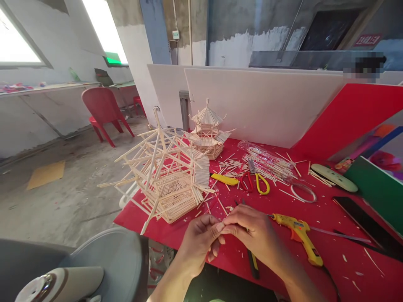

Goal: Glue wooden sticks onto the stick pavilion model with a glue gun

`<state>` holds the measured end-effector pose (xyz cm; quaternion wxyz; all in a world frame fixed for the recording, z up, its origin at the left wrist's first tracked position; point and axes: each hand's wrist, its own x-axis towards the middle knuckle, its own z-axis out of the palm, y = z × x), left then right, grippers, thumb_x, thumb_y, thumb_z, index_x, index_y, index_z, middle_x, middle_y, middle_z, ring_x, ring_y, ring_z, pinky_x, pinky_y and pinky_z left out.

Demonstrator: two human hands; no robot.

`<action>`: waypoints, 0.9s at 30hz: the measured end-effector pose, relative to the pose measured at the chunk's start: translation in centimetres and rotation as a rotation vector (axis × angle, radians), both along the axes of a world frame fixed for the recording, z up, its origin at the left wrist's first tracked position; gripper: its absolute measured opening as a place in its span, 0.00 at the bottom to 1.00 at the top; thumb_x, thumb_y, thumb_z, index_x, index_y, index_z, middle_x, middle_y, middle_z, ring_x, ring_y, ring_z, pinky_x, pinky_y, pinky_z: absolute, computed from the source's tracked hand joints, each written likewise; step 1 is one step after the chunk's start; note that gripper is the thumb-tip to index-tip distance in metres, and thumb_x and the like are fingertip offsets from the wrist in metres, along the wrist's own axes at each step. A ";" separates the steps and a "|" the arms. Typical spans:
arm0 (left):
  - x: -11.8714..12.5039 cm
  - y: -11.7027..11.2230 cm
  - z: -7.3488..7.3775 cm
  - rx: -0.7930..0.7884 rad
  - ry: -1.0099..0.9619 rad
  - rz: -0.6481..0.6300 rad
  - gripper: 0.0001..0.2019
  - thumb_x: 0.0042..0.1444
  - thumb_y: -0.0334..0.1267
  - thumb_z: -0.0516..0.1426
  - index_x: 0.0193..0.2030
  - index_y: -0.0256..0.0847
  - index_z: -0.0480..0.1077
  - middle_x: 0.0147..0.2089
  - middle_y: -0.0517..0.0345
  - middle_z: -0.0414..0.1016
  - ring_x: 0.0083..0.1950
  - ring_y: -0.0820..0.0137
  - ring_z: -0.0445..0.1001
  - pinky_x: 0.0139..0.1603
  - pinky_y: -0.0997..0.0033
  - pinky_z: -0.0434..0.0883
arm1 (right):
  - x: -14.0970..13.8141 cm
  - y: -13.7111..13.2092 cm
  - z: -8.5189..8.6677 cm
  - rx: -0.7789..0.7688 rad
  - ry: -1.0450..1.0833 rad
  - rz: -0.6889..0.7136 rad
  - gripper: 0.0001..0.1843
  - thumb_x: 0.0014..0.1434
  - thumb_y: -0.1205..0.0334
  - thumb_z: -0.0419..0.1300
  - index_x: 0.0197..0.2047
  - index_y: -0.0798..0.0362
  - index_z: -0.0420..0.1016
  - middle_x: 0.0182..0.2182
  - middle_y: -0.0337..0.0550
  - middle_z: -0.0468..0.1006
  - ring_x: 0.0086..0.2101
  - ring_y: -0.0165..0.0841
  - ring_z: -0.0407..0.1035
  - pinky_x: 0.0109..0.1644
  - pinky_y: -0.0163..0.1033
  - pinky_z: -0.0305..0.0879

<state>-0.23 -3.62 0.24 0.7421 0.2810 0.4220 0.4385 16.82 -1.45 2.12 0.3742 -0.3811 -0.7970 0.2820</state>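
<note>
My left hand [200,238] and my right hand [250,228] meet fingertip to fingertip above the front of the red table. Both are pinched closed; whatever lies between the fingertips is too small or hidden to name. Just beyond them on the left stands a large open pavilion frame of thin wooden sticks [181,212], partly roofed on its right side. Behind it is a smaller stick pagoda [208,119] with roofed tiers. A dark tool with a yellow-edged handle [252,264] lies partly under my right hand. Right of that hand rests a yellow glue gun [300,235].
A yellow utility knife [225,179], red-and-yellow-handled scissors [262,184] and loose sticks [273,165] lie on the red tabletop [315,226]. A tape ring [304,193], green case [333,177] and dark phone-like slab [359,216] are at right. A grey stool [122,260] holds a bottle [72,283].
</note>
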 end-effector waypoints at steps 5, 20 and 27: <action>-0.2 -0.4 0.2 -0.053 -0.185 0.025 0.19 0.38 0.41 0.73 0.32 0.35 0.74 0.24 0.56 0.77 0.18 0.78 0.70 0.13 0.83 0.62 | -1.2 -0.7 -1.0 -0.092 0.189 -0.093 0.10 0.66 0.60 0.57 0.47 0.44 0.79 0.36 0.40 0.79 0.37 0.30 0.75 0.39 0.33 0.73; 0.4 -0.2 1.1 -0.137 -0.230 0.332 0.18 0.36 0.35 0.74 0.33 0.35 0.76 0.26 0.58 0.76 0.23 0.77 0.71 0.17 0.82 0.63 | -2.1 -2.4 -1.4 -0.084 0.212 -0.237 0.08 0.62 0.58 0.62 0.32 0.50 0.71 0.24 0.35 0.74 0.24 0.27 0.67 0.28 0.30 0.65; 0.5 0.7 1.9 -0.207 -0.327 0.342 0.11 0.41 0.33 0.71 0.29 0.34 0.75 0.24 0.62 0.71 0.22 0.80 0.66 0.16 0.84 0.56 | -3.6 -1.1 -1.9 0.501 0.029 -0.375 0.15 0.60 0.70 0.63 0.49 0.47 0.77 0.33 0.43 0.76 0.32 0.32 0.69 0.36 0.37 0.67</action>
